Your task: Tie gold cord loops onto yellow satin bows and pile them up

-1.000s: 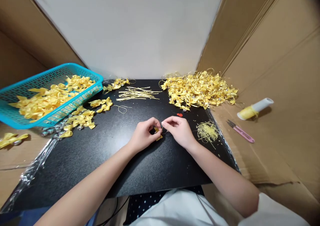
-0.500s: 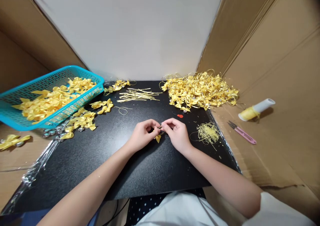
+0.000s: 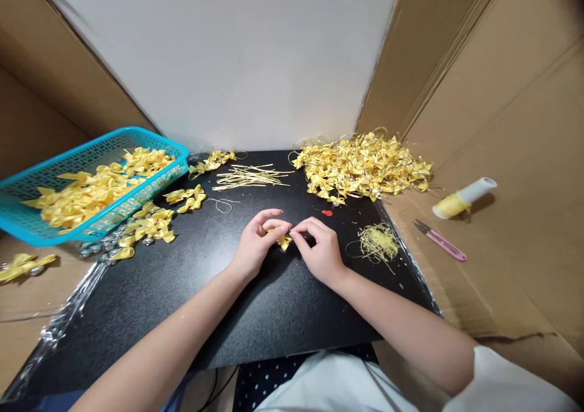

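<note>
Over the middle of the black table (image 3: 191, 314), my left hand (image 3: 256, 241) pinches a yellow ribbon bow (image 3: 285, 242) between thumb and index finger, with its other fingers lifted. My right hand (image 3: 322, 251) is closed in a pinch right beside it, fingertips almost meeting the left ones. What the right fingertips grip is too small to make out. Most of the bow is hidden behind the left thumb and fingers. Beyond the hands lies a bundle of cut gold cords (image 3: 250, 177), with one loose cord loop (image 3: 223, 205) nearer to me.
A teal basket (image 3: 98, 139) of yellow bows stands at left, with bows and silver bells (image 3: 109, 241) beside it. A heap of corded bows (image 3: 365, 165) lies back right. Nearer are cord scraps (image 3: 378, 242), pink thread snips (image 3: 441, 241), a white tube (image 3: 477, 190) and red pieces (image 3: 327, 213).
My left hand's fingers have lifted and spread somewhat, and more of the bow shows. My right fingertips have shifted slightly down and left. The whole view has shifted a little.
</note>
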The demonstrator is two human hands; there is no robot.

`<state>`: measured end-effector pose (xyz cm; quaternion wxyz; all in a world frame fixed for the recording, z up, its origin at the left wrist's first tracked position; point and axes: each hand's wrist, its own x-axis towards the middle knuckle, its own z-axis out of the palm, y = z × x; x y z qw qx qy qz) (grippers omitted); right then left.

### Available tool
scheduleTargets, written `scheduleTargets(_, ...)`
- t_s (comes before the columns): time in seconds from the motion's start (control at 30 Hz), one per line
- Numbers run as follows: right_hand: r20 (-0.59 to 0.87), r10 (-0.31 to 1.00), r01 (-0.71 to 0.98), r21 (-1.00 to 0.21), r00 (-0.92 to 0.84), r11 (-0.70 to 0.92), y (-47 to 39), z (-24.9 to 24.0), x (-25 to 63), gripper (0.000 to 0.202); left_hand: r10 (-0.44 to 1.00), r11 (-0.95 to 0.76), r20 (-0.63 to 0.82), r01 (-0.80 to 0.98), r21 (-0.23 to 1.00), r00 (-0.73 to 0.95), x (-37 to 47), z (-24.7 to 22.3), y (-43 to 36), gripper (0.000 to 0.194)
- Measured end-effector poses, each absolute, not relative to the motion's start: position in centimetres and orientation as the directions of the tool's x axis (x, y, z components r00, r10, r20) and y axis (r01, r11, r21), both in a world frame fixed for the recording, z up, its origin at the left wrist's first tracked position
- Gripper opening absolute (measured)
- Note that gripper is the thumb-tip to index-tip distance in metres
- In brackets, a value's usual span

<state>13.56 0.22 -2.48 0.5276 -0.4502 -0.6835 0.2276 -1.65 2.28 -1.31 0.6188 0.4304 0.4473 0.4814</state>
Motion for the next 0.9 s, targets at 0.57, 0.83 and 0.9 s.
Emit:
scheduleTargets(0.57,0.355,0.933,0.305,-0.884,-0.059,0.355,1.2,-3.0,14.4,0.005,0.969,-0.11,0.087,0.088,0.99,0.231,-2.4,-1.3,2.3,0.029)
scheduleTargets(0.83,0.288,0.933,0.328,-0.879,-0.215,0.347,1.7,-2.7,15.2,0.004,0.937,-0.002,0.011,-0.026,1.0,0.348,-2.8,-0.8,2.6,0.032)
scheduleTargets(0.9,0.276,0.928,0.334,-0.875,-0.25,0.35,1.8,-2.5,15.3,0.004,0.924,0.001,0.005,-0.017,1.0,0.382,-3.0,-0.7,2.7,0.034)
